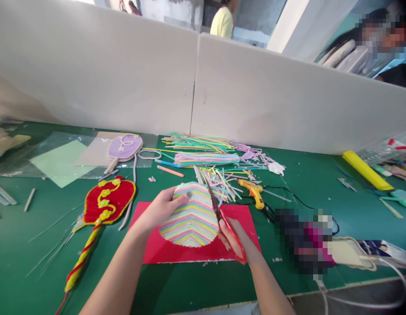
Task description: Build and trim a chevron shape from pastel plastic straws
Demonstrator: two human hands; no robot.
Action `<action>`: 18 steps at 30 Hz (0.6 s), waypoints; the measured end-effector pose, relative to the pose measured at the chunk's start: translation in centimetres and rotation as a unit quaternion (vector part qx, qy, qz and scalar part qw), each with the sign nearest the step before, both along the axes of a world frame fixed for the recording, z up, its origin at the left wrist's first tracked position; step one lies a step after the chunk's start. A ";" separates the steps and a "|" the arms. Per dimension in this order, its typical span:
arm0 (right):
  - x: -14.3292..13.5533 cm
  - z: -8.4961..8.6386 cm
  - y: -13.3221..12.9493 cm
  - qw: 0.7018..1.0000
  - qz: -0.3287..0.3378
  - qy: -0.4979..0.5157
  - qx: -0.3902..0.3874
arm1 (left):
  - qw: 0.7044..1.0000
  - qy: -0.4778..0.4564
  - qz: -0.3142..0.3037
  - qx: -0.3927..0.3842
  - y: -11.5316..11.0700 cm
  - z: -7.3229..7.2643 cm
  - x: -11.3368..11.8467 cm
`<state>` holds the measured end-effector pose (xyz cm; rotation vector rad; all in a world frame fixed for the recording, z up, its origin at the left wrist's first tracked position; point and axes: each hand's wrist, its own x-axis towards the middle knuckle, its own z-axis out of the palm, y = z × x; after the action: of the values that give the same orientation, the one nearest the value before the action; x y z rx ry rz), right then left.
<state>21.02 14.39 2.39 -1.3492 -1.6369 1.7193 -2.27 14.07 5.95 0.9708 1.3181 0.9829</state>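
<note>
A striped disc (189, 221) is clamped over a red sheet (153, 253) on the desk (176, 288) by the fingers of the left hand (165, 206). Red-handled scissors (231, 231) are gripped by those of the right hand (241, 229), blades at the disc's right edge. To the left, 2 fans (119, 204) are laid.

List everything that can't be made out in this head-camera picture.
All in the head view:
Left hand: fingers under the striped disc, hidden by it.
Dark object near the yellow glue gun: pixelated blocks hide what it is.
Red cord: its lower end, cut off by the bottom edge.
</note>
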 end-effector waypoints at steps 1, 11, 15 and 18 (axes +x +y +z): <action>-0.1 -0.1 0.0 1.000 0.010 0.006 -0.009 | 1.000 0.006 0.018 -0.001 0.0 -0.1 0.1; -0.6 -0.2 -0.3 0.999 -0.006 0.027 -0.020 | 0.990 -0.121 0.048 -0.063 -0.1 0.2 0.0; -0.6 -0.1 -0.2 0.999 0.002 0.031 -0.016 | 0.997 -0.077 0.011 -0.030 -0.1 0.0 0.0; -0.7 -0.1 -0.2 0.999 0.001 0.031 -0.010 | 0.998 -0.065 -0.012 -0.022 -0.1 -0.3 0.0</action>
<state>20.35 14.19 2.29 -1.2906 -1.5906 1.7661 -2.24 14.00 5.67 0.8740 1.2116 0.9782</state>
